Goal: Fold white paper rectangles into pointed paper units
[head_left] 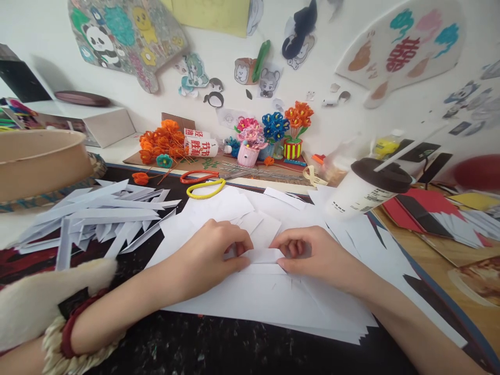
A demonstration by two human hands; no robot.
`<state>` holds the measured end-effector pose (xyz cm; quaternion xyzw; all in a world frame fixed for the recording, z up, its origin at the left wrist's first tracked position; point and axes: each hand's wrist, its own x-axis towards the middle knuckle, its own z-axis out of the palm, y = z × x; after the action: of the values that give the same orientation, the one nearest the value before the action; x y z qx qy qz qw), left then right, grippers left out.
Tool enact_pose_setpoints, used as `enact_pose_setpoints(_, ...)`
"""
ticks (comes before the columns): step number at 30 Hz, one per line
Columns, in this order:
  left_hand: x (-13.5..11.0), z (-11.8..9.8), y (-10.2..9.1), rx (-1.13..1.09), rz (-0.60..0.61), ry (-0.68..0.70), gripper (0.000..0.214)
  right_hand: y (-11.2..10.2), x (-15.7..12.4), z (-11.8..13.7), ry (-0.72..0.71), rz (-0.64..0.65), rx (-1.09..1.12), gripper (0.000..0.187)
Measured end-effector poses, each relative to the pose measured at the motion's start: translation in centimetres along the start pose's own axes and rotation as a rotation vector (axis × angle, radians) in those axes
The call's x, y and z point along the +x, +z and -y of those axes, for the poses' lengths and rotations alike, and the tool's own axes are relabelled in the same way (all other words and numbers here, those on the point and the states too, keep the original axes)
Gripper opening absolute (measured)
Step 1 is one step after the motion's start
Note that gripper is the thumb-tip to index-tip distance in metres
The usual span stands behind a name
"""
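Observation:
Between my two hands lies a small piece of white paper [262, 257] with creases running across it. My left hand [213, 255] pinches its left end between thumb and fingers. At the right end, my right hand [312, 255] grips it the same way, with the other fingers curled in. Beneath are large white sheets [273, 307], with more small cut pieces of paper [260, 224] just beyond my fingers. Many folded paper strips [101, 216] are heaped to the left of my left hand.
Scissors [205, 188] with red and yellow handles lie behind the sheets. A white cup [363, 190] with a dark lid and straw stands at the right. Pipe-cleaner flowers [250, 130] line the wall. A round tan container [42, 161] is at the left.

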<state>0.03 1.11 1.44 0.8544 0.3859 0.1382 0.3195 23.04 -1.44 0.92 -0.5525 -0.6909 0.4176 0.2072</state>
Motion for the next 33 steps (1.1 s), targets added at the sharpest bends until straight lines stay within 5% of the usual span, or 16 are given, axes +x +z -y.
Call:
enact_pose_setpoints(24,0.3,-0.3,0.4,-0.036,-0.076,-0.015,0.017,0.6,-0.2,0.4,-0.105,-0.095,-0.133,0.003)
enact_pose_setpoints(33,0.5,-0.1,0.8,-0.075,-0.128,-0.013,0.011,0.7,-0.1,0.2,-0.077,-0.122,-0.14,0.01)
